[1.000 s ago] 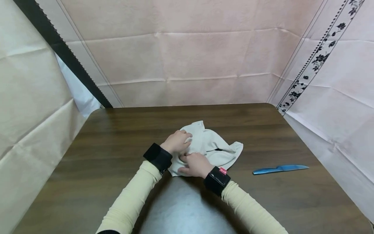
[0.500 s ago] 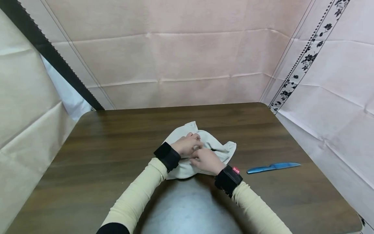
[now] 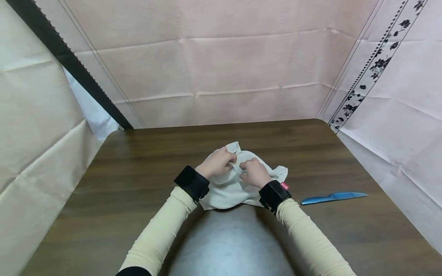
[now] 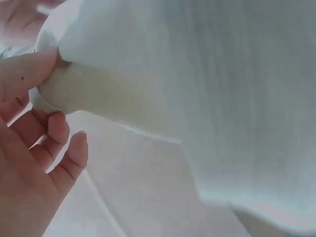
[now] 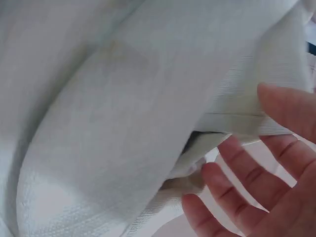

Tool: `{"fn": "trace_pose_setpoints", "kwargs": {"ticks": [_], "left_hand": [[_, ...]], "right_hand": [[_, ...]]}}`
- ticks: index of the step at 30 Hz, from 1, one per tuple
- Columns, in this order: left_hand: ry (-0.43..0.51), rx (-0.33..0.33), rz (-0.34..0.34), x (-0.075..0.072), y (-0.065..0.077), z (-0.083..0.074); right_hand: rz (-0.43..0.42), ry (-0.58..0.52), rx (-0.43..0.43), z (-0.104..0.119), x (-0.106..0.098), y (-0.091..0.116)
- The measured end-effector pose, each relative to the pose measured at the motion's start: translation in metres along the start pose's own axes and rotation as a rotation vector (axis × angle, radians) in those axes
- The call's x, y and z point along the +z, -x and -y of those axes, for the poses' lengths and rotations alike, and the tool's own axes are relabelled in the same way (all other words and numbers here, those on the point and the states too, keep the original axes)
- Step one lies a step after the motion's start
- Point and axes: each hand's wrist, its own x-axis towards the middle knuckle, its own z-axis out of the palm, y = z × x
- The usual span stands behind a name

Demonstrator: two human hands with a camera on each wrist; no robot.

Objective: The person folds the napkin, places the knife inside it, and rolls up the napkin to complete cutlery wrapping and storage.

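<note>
A crumpled white cloth (image 3: 229,193) with stitched hems lies on the wooden table, its far corner pointing away from me. On its left side my left hand (image 3: 218,163) pinches a hemmed edge; the left wrist view shows the thumb and forefinger of that hand (image 4: 37,128) on the fold, other fingers curled below. My right hand (image 3: 255,172) is over the cloth's right part. In the right wrist view the cloth's edge passes between thumb and forefinger of this hand (image 5: 261,177), with the other fingers spread beneath. A small dark gap shows between the folds there.
A blue knife (image 3: 334,197) lies on the table (image 3: 103,214) to the right of the cloth, near my right forearm, blade tip pointing right. White and pinkish fabric sheets (image 3: 241,69) hang behind and on both sides of the table.
My hands came together over the cloth, then moved apart. The right hand has shifted forward and to the right, and the cloth's near part has spread. The knife stays on the table.
</note>
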Motion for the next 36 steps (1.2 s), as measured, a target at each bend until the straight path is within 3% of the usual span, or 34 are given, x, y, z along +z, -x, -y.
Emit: {"fn": "trace_pose_setpoints", "kwargs": {"ticks": [12, 15, 24, 30, 36], "left_hand": [[0.098, -0.159, -0.106, -0.040, 0.033, 0.019], [0.097, -0.174, -0.151, -0.044, 0.042, 0.028], [0.124, -0.309, -0.152, -0.049, 0.068, 0.049], [0.114, -0.396, -0.201, -0.057, 0.087, 0.066], [0.104, -0.428, -0.220, -0.064, 0.101, 0.079]], "right_hand": [[0.170, -0.088, 0.081, -0.029, -0.007, 0.007], [0.171, -0.104, 0.079, -0.036, -0.011, 0.011], [0.135, -0.060, 0.089, -0.058, -0.020, 0.017], [0.131, -0.016, 0.170, -0.075, -0.029, 0.027], [0.080, -0.016, 0.228, -0.086, -0.038, 0.030]]}}
